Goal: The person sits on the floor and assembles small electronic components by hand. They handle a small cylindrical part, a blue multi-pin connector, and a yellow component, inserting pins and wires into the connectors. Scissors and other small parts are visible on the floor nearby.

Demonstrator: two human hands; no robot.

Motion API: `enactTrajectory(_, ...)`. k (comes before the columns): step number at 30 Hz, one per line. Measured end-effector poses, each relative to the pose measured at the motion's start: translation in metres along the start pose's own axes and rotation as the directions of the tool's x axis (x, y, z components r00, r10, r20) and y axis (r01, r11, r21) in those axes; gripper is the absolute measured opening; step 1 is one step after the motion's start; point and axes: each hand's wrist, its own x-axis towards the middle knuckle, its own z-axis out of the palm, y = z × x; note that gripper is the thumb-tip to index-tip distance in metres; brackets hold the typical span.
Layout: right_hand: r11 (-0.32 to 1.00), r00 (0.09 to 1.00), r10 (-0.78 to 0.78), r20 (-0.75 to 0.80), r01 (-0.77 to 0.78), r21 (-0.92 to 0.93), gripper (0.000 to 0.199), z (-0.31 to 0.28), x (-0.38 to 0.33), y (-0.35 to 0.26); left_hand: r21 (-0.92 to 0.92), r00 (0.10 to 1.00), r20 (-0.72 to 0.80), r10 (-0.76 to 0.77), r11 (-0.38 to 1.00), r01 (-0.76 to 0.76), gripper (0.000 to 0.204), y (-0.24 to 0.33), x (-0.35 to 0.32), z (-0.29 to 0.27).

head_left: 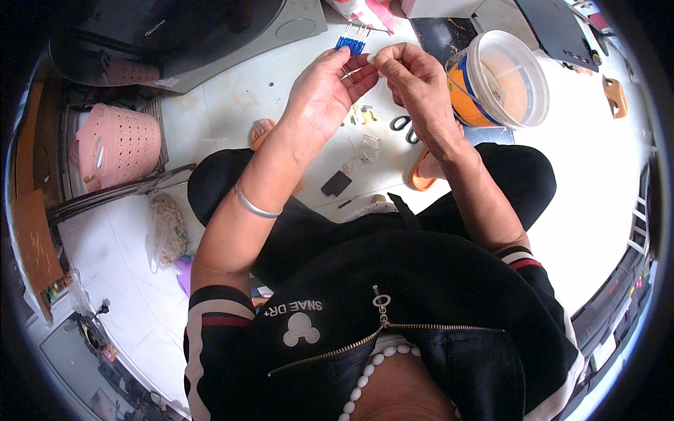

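Left of the bucket (465,91), the left hand (317,88) clamps a blue pronged piece (351,46) while the right hand (421,78) pinches a small white piece (371,59).

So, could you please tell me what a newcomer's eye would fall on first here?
Probably the bright blue piece with pale prongs, held in the left hand near the top centre, the right hand close beside it. Next, perhaps, the orange-sided bucket at upper right and the pink perforated basket on the left.
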Motion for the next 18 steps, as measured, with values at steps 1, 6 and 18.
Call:
enactTrajectory(1,0.997,0.999,-0.049,0.014,0.049,-0.055,0.017,0.001,-0.002,-0.002,-0.005,1.0,0.013,-0.009,1.0,0.009,0.016,-0.001,0.001,-0.001)
enactTrajectory(6,0.825,0.938,-0.337,0.076,0.334,-0.457,0.02,0.003,-0.003,0.007,0.021,0.999,0.047,-0.011,1.0,0.01,0.018,-0.003,-0.001,-0.001)
enactTrajectory(18,0.536,0.916,0.017,0.401,-0.347,0.77,0.012,-0.018,0.011,-0.002,0.128,0.987,0.135,0.088,0.986,-0.106,0.021,0.005,-0.008,0.008)
